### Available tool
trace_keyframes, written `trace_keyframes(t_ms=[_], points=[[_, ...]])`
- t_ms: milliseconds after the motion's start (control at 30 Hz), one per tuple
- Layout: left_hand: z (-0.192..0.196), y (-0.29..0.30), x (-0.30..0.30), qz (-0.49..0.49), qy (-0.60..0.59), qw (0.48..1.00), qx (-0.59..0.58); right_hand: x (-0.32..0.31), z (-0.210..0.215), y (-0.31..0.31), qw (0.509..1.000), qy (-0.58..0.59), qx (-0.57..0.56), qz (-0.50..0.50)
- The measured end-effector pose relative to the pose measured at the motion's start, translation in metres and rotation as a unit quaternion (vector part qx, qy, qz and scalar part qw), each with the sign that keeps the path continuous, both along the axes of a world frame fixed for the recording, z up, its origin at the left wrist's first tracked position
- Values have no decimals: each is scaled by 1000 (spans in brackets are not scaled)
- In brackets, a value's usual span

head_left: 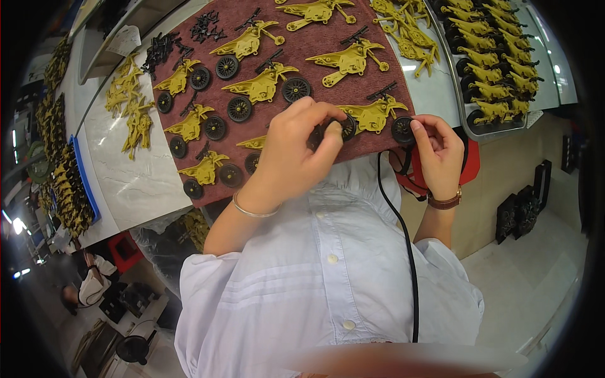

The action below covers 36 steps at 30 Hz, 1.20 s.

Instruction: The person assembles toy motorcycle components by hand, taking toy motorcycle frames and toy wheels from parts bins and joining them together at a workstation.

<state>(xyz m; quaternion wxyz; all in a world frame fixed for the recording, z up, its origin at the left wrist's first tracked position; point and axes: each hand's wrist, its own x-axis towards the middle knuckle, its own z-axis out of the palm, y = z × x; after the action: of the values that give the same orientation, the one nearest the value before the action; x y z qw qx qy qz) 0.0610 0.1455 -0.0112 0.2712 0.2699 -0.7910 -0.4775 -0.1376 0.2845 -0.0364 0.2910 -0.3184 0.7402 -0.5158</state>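
Note:
On the near right part of a dark red cloth (296, 57) lies a yellow toy motorcycle body (373, 118), between my two hands. My left hand (293, 151) pinches a black spoked toy wheel (348, 128) at the body's left end, its thumb and forefinger hiding part of the rim. At the right end, my right hand (440, 154) grips the edge of another black wheel (402, 130) with thumb and fingertips. Whether either wheel is joined to the body, I cannot tell. A small black part (382, 92) lies just beyond the body.
Several more yellow bodies (258, 84) lie in rows on the cloth, many with wheels beside them. Small black parts (162, 51) are heaped at its far left. Yellow pieces (132, 107) lie left of it. At right stands a metal tray (469, 126) of assembled-looking toys.

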Motion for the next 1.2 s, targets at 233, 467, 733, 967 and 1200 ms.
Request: trace_keyframes(t_ms=[233, 467, 733, 967, 1200], points=[[4, 7, -5, -6, -206, 968, -142, -1, 0, -3, 994, 113, -1, -11], [2, 6, -6, -1, -179, 973, -145, 3, 2, -5, 992, 125, -4, 10], [1, 16, -5, -16, -196, 971, -138, 8, 5, -8, 984, 174, 11, 30], [0, 11, -3, 19, -158, 978, -132, 16, 8, -11, 984, 176, -17, 24], [-7, 15, 1, 10, -164, 979, -119, 29, 6, -19, 950, 274, -64, 133]])
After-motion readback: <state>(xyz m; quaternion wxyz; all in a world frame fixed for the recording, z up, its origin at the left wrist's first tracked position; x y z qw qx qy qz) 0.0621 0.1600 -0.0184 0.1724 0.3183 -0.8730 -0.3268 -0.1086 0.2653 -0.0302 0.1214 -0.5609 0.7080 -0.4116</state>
